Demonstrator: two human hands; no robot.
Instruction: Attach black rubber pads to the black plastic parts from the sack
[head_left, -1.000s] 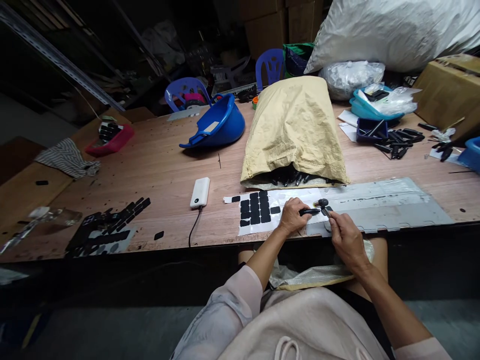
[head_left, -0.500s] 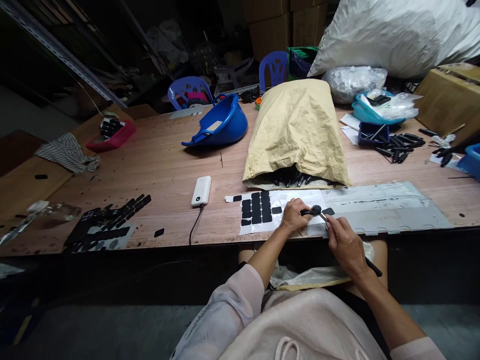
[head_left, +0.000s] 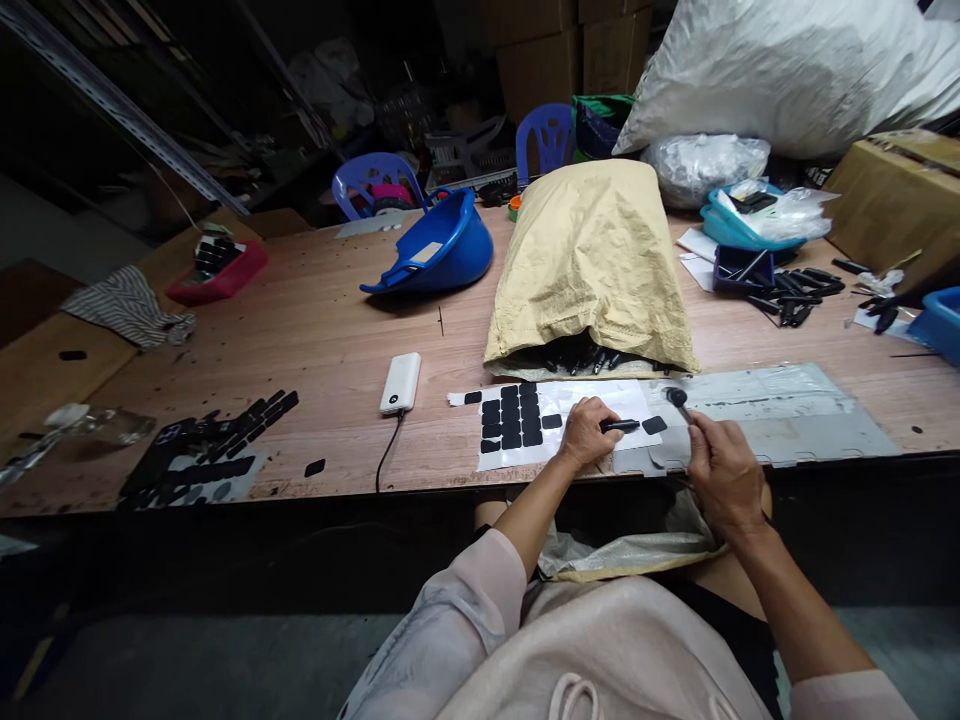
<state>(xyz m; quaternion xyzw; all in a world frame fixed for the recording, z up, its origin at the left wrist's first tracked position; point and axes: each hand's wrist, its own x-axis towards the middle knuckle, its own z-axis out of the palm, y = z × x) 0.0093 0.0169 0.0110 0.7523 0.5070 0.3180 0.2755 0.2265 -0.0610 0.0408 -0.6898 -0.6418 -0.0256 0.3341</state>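
- Right of centre, a person's left hand (head_left: 590,435) grips one end of a slim black piece (head_left: 622,425) low over a white sheet (head_left: 574,393); whether the piece touches the sheet, I cannot tell.
- The piece's long axis runs nearly level across the frame; its free end points right, towards a loose black patch (head_left: 654,425).
- Farther right, the right hand (head_left: 724,470) has its fingers closed on a small tool with a round black head (head_left: 676,397). The tool slants, head to the upper left, and stands apart from the piece.
- The step in hand appears to be working on the piece with this tool, one hand steadying, the other wielding.
- Bringing them together would call for a firm left grip and the head shifted left and slightly down in the frame.
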